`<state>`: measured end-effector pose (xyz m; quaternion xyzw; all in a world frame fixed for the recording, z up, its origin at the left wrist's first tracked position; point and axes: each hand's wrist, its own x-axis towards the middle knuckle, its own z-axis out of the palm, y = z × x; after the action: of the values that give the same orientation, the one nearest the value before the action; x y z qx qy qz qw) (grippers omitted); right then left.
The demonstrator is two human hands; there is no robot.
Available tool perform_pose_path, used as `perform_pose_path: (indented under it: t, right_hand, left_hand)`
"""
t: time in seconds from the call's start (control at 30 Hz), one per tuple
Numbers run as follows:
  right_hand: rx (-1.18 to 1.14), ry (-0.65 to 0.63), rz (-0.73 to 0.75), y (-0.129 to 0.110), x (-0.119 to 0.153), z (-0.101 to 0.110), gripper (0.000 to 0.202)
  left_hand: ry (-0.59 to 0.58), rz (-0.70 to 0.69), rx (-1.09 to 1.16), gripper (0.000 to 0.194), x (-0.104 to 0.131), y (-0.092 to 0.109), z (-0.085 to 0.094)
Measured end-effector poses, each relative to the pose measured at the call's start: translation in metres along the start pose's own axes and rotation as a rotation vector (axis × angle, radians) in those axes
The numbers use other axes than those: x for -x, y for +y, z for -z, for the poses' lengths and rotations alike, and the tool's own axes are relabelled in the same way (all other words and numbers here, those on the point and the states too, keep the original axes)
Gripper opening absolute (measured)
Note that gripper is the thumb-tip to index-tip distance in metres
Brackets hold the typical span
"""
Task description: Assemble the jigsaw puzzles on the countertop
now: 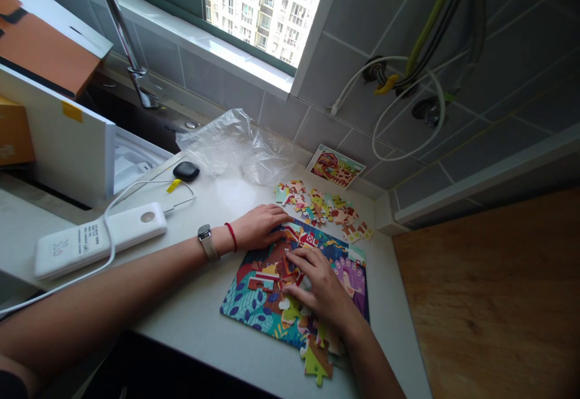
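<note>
Item 1: a white power bank (97,239) is laid flat at 9 o'clock on the white counter (203,320), with a white cable (136,190) looped over it. Behind it, at 10 o'clock, a white box (67,145) is stood upright.

Item 2: a small black case (186,171) and crumpled clear plastic (235,145) are placed at 11 to 12 o'clock.

Item 3: the left hand (260,225) is spread flat, palm down, on the upper left edge of the puzzle board (249,302); nothing is gripped.

Item 4: the right hand (319,284) is pressed, fingers extended, onto pieces at the board's centre; nothing is seen to be grasped.

Item 5: loose pieces (321,208) are heaped at 1 o'clock, just beyond the board; a reference picture (335,166) is leaned on the tiled wall behind them.
</note>
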<state>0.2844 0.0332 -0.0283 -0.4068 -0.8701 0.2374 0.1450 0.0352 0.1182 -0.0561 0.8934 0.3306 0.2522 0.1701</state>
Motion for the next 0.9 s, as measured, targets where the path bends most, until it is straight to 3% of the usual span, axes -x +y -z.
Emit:
perform_pose_path:
  t: [0.3, 0.5, 0.73, 0.9]
  right_hand:
    - [-0.103, 0.051, -0.110, 0.009, 0.003, 0.010, 0.056]
    - [-0.100, 0.135, -0.171, 0.016, 0.003, 0.017, 0.038]
    - [0.017, 0.206, -0.189, 0.025, 0.002, 0.013, 0.027]
    - [0.021, 0.198, -0.215, 0.030, 0.003, 0.012, 0.026]
  left_hand:
    - [0.000, -0.024, 0.025, 0.036, 0.001, 0.000, 0.002]
    - [-0.087, -0.152, 0.037, 0.066, 0.003, 0.011, 0.006]
    - [-0.090, -0.189, 0.043, 0.034, 0.005, 0.020, 0.002]
    - [-0.095, -0.175, 0.062, 0.035, 0.004, 0.017, 0.002]
